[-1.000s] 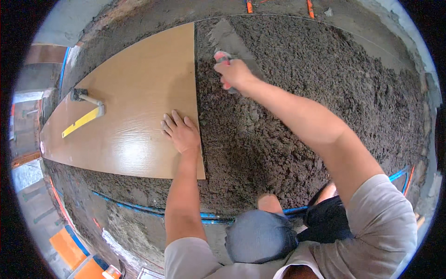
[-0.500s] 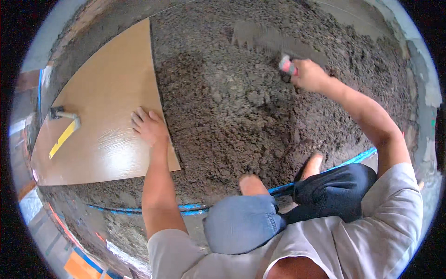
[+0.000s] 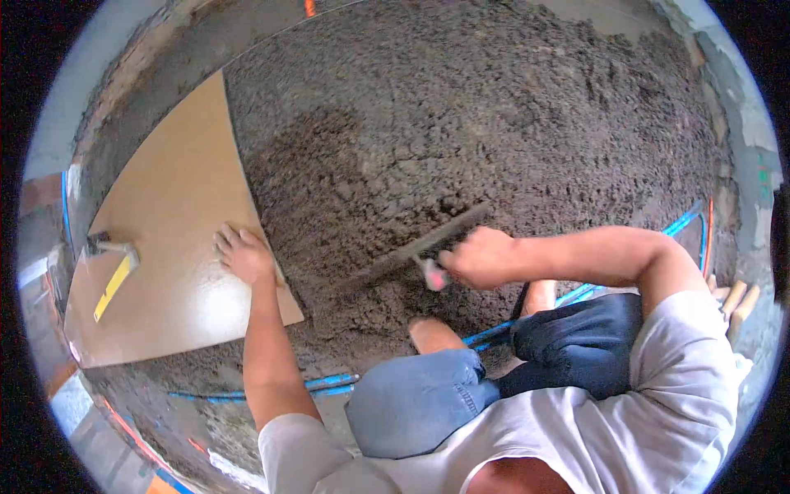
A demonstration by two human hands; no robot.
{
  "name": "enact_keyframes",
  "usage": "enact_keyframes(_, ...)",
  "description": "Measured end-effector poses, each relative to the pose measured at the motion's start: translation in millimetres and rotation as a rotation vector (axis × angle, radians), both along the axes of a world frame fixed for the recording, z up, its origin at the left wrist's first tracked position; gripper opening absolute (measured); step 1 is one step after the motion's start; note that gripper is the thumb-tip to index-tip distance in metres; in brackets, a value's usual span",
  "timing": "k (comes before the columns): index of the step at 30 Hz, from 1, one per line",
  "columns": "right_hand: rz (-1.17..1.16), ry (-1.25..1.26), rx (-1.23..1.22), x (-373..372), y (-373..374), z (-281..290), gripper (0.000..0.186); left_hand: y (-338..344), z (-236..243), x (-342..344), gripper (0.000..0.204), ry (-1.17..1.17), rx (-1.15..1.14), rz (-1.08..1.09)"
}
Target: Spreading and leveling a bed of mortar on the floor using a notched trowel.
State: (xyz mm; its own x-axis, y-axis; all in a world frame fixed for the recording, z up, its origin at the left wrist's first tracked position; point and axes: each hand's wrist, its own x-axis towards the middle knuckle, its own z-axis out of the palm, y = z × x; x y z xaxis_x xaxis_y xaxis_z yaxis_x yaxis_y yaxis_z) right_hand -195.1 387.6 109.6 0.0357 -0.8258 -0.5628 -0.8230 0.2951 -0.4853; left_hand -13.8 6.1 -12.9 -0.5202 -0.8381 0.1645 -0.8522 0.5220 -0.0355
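My left hand (image 3: 243, 253) lies flat with fingers stretched on a large glossy beige tile (image 3: 177, 193), near its right edge. On the tile's left part rests a rubber mallet (image 3: 117, 262) with a dark head and a yellow-marked handle. My right hand (image 3: 481, 257) is wrapped round the handle of a long flat trowel (image 3: 403, 253). The trowel's blade slants across the rough grey-brown mortar bed (image 3: 527, 123), close in front of my knees. Part of the handle is hidden by my fingers.
Blue pipes (image 3: 494, 332) run along the mortar's near side, passing by my legs. A thin string line (image 3: 271, 39) crosses the far left. At the right, several short wooden pieces (image 3: 743, 303) stand by the wall. An orange object (image 3: 310, 7) shows at the far edge.
My right hand has brought the trowel from the far right of the mortar bed back toward my knees. The left hand stays on the tile. The whole view has shifted slightly.
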Motion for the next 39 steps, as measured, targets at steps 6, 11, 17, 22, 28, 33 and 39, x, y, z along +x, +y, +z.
enact_keyframes(6,-0.327,0.103,0.036,-39,-14,-9,0.019,-4,3,10,0.05,0.041,-0.01,-0.048)
enact_keyframes(11,-0.602,0.317,0.039,-104,13,-5,0.02,2,3,4,0.051,-0.006,0.008,-0.002)
enact_keyframes(17,-0.756,0.518,-0.026,-173,53,-20,0.019,3,5,4,0.051,-0.026,0.014,0.001)
enact_keyframes(22,-0.897,0.578,-0.037,-219,52,-13,0.021,2,6,2,0.05,0.0,0.009,-0.012)
enact_keyframes(28,-0.899,0.539,-0.159,-203,61,-17,0.019,0,6,4,0.051,-0.041,0.035,0.02)
enact_keyframes(33,-0.833,0.575,-0.117,-205,86,-19,0.016,2,5,4,0.052,-0.028,0.049,0.008)
enact_keyframes(39,-0.879,0.558,-0.036,-255,70,-25,0.02,-4,1,9,0.052,-0.032,0.028,-0.014)
